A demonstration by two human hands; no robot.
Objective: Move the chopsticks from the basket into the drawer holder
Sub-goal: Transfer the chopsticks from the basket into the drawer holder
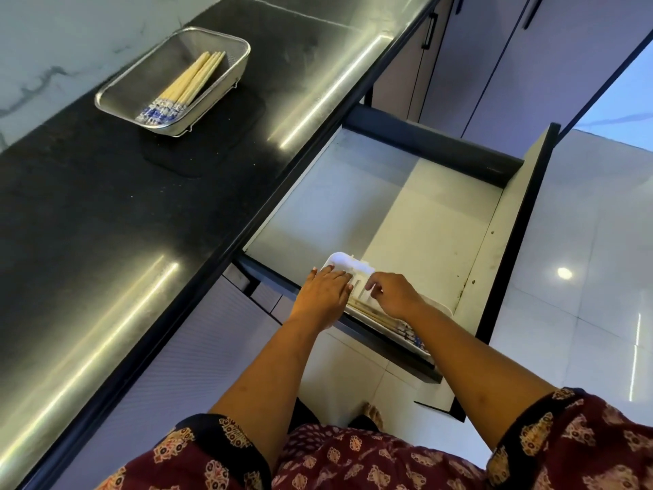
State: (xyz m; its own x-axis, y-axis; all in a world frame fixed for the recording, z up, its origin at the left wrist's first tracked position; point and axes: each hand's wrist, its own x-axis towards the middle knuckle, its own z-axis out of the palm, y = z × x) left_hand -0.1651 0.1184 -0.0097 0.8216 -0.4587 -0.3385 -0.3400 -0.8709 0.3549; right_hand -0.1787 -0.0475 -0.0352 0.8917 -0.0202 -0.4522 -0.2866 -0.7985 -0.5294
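While several pale wooden chopsticks with blue-patterned ends wait in the rectangular steel mesh basket on the black worktop, upper left, the left hand lies flat and spread on the white plastic drawer holder. Lower centre, the right hand, fingers curled narrow, settles chopsticks there; aligning them lengthwise seems wise. The open pale drawer leaves ample room.

The black bench carries a mesh basket on a dark mat, toward eleven o'clock.
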